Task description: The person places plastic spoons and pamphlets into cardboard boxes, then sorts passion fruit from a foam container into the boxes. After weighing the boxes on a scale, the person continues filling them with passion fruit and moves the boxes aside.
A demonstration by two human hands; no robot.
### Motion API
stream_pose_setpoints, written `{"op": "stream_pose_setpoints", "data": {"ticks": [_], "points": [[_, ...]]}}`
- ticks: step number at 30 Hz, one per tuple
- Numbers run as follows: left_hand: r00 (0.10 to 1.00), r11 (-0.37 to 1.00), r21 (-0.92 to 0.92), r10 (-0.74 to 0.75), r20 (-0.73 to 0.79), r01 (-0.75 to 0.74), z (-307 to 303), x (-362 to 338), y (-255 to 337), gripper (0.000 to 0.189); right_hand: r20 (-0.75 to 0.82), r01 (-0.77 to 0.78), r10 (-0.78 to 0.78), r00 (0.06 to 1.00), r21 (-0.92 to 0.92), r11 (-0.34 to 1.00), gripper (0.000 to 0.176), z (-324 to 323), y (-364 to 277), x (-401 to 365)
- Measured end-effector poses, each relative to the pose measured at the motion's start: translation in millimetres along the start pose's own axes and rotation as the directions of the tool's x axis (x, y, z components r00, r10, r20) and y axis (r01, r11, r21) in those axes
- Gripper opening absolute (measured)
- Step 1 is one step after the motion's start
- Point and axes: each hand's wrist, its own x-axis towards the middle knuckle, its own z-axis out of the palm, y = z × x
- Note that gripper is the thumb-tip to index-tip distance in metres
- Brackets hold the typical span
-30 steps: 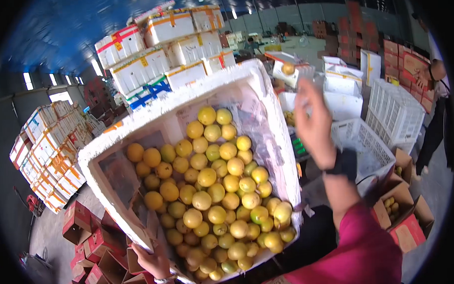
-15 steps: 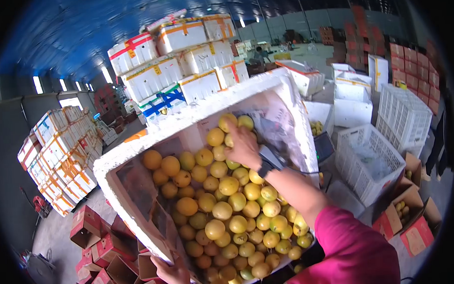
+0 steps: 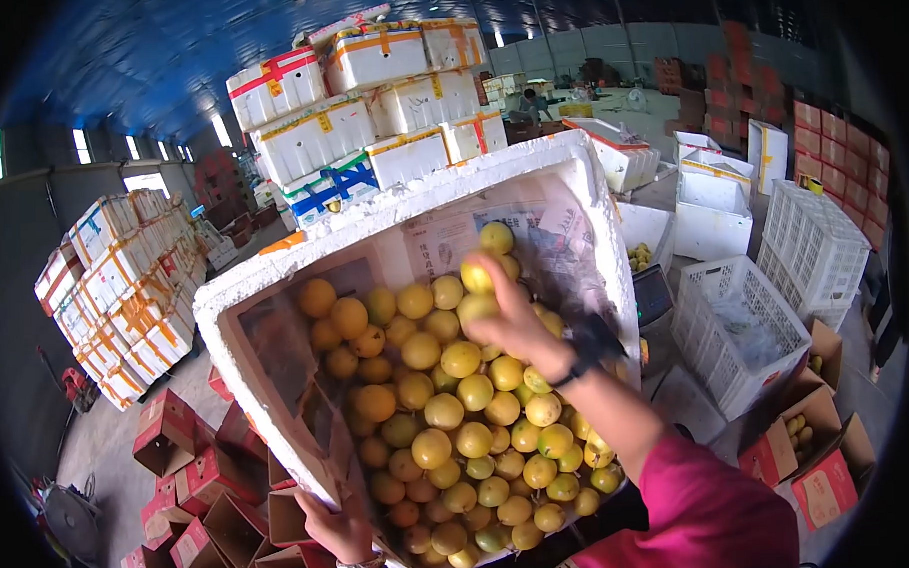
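From my end, at far left, stacked foam boxes (image 3: 124,286) bear orange tape, with open red cartons (image 3: 206,478) nearer. Next, I see the left hand (image 3: 338,528) at the near left corner of the big box (image 3: 252,366), fingers bent together over its rim.

The fruit (image 3: 444,408) lies in that tilted box, heaped several deep towards the near side and thinning towards the far wall. I judge it well filled, though I can't tell whether fruit is going in or coming out. Newspaper (image 3: 428,240) lines it, with Chinese print too small for me to read.

The right hand (image 3: 521,332) reaches in over the far part of the heap, fingers parted around yellow fruit; blur keeps me from telling whether any is pinched.

To the right stand a white crate (image 3: 741,314) with clear plastic inside and cartons (image 3: 827,491), one holding fruit; their lettering I can't make out.
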Motion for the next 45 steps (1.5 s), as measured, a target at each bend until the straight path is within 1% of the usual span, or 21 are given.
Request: {"op": "stream_pose_setpoints", "data": {"ticks": [2, 5, 7, 9, 12, 13, 14, 15, 16, 18, 20, 22, 28, 29, 31, 34, 36, 39, 41, 42, 45], "points": [[0.993, 0.995, -0.029, 0.094, -0.076, -0.096, 4.4, 1.0, -1.1, 0.04, -0.018, 0.164, -0.165, 0.986, -0.042, 0.986, 0.07, -20.3, -44.2, -63.7], [0.999, 0.997, -0.072, -0.023, -0.034, 0.021, 3.4, -0.9, -3.3, 0.041, 0.001, 0.353, -0.371, 0.929, -0.313, 0.882, 0.053, -65.4, -86.0, -134.8], [1.0, 0.991, -0.137, 0.009, -0.016, -0.011, 3.9, -1.0, -5.7, 0.043, 0.028, 0.28, -0.325, 0.945, -0.581, 0.764, 0.037, -110.7, -92.2, -150.4], [0.999, 0.973, -0.228, 0.026, -0.021, -0.031, 5.8, -4.0, -11.6, 0.044, -0.012, 0.098, -0.235, 0.972, -0.886, 0.454, 0.026, -147.9, -90.3, -139.8], [1.0, 0.981, -0.192, -0.007, -0.01, 0.005, 4.7, -4.7, -9.3, 0.045, -0.138, 0.008, -0.749, 0.648, -0.982, 0.188, 0.047, -208.7, -27.9, -48.1], [1.0, 0.974, -0.223, 0.028, -0.014, -0.03, 5.3, -6.1, -19.4, 0.047, -0.328, 0.081, -0.696, 0.639, -0.871, 0.485, 0.054, -219.5, -26.0, -1.6], [1.0, 0.976, -0.217, 0.027, -0.008, -0.028, 5.6, -6.2, -21.0, 0.047, -0.297, 0.051, -0.58, 0.759, -0.86, 0.507, 0.065, -244.9, -2.5, 29.1], [1.0, 0.977, -0.212, 0.018, -0.004, -0.019, 4.3, -6.2, -21.6, 0.048, -0.403, -0.21, -0.232, 0.885, -0.792, 0.574, 0.067, -246.9, -1.0, 40.5], [1.0, 0.979, -0.205, 0.013, -0.003, -0.014, 3.4, -4.9, -22.7, 0.049, -0.395, -0.274, -0.064, 0.916, -0.736, 0.619, 0.069, -246.0, -8.9, 43.3], [0.995, 0.974, -0.214, 0.066, -0.079, -0.081, 8.9, -4.1, -17.8, 0.049, -0.279, 0.041, -0.302, 0.912, -0.67, 0.741, 0.061, -215.8, -50.9, 20.3], [1.0, 0.986, -0.167, 0.003, -0.012, -0.004, 3.5, -5.9, -8.9, 0.043, -0.196, 0.111, -0.323, 0.926, -0.676, 0.728, 0.046, -162.4, -71.9, -25.0], [1.0, 0.993, -0.115, -0.004, 0.0, 0.004, 3.3, -4.0, -8.9, 0.042, 0.137, 0.354, -0.328, 0.935, -0.421, 0.835, 0.036, -113.7, -91.7, -46.6], [0.998, 0.99, -0.133, 0.029, -0.051, -0.035, -1.8, -9.9, -5.2, 0.039, 0.241, -0.037, 0.247, 0.938, -0.641, 0.767, 0.042, -19.0, 14.0, 26.2], [0.998, 0.996, -0.084, 0.023, -0.052, -0.028, -1.2, -9.7, -7.5, 0.039, 0.256, -0.019, 0.236, 0.937, -0.639, 0.769, 0.042, -7.6, 28.0, 34.8], [0.998, 0.997, -0.075, 0.026, -0.056, -0.03, -2.1, -9.2, -7.9, 0.039, 0.185, 0.162, -0.07, 0.98, -0.55, 0.819, 0.043, 14.8, 52.0, 48.9], [0.992, 0.991, -0.076, 0.104, -0.074, -0.11, -0.3, -5.0, -4.3, 0.039, 0.241, -0.065, 0.201, 0.95, -0.473, 0.878, 0.048, 33.4, 50.1, 82.2], [0.993, 0.995, -0.022, 0.093, -0.068, -0.094, 1.1, -3.4, -7.7, 0.04, 0.398, 0.042, 0.24, 0.885, -0.581, 0.813, 0.045, 43.2, 59.7, 90.0], [1.0, 0.998, -0.068, 0.005, -0.023, -0.006, 1.3, -2.5, -5.8, 0.032, 0.348, 0.005, 0.198, 0.916, -0.504, 0.863, 0.04, 52.5, 69.7, 76.3], [0.999, 0.996, -0.085, 0.032, -0.031, -0.035, 2.8, 0.4, -3.1, 0.032, 0.29, 0.165, -0.027, 0.957, -0.464, 0.87, 0.036, 52.7, 67.9, 69.4], [0.999, 0.995, -0.093, 0.026, -0.027, -0.029, 2.0, 0.2, -3.0, 0.033, 0.304, 0.156, -0.012, 0.953, -0.458, 0.875, 0.036, 52.1, 59.8, 60.6], [1.0, 1.0, 0.005, 0.027, -0.001, -0.027, 1.2, 1.1, -12.2, 0.042, 0.074, -0.12, 0.145, 0.987, -0.267, 0.956, 0.036, 43.9, 23.7, 33.8]]}}
